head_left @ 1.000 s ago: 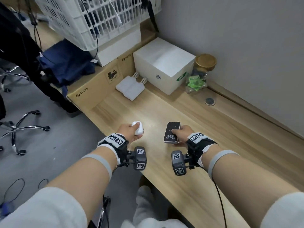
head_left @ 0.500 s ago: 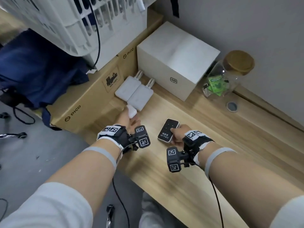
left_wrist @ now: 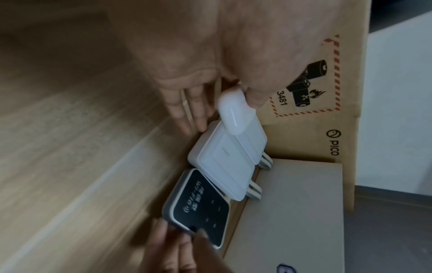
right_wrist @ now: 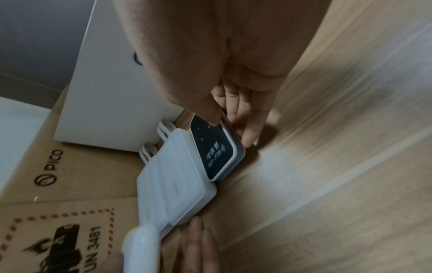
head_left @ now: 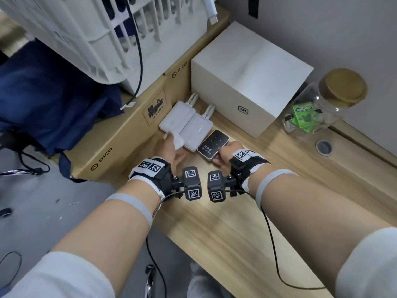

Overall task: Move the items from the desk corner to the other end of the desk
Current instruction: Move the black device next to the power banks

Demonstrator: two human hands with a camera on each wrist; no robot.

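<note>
My left hand (head_left: 171,141) pinches a small white rounded case (head_left: 178,140) between thumb and fingers, holding it over the near edge of two white power banks (head_left: 186,123). These lie side by side on the wooden desk (head_left: 236,222), against the cardboard box. My right hand (head_left: 222,152) grips a black Wi-Fi device (head_left: 212,144), thumb on top and fingers underneath, its left edge touching the right power bank. The left wrist view shows the case (left_wrist: 233,112) above the power banks (left_wrist: 224,162) and the black device (left_wrist: 201,205). The right wrist view shows the device (right_wrist: 215,155) low over the desk.
A white box (head_left: 247,76) stands just behind the power banks. A brown PICO carton (head_left: 129,119) walls the desk's left end, with a white basket (head_left: 86,29) on top. A cork-lidded glass jar (head_left: 322,104) and a cable grommet (head_left: 323,146) sit right, near the wall.
Both hands have moved forward and left along the desk with their items, from mid-desk to right beside the power banks at the carton. The camera has come closer.
</note>
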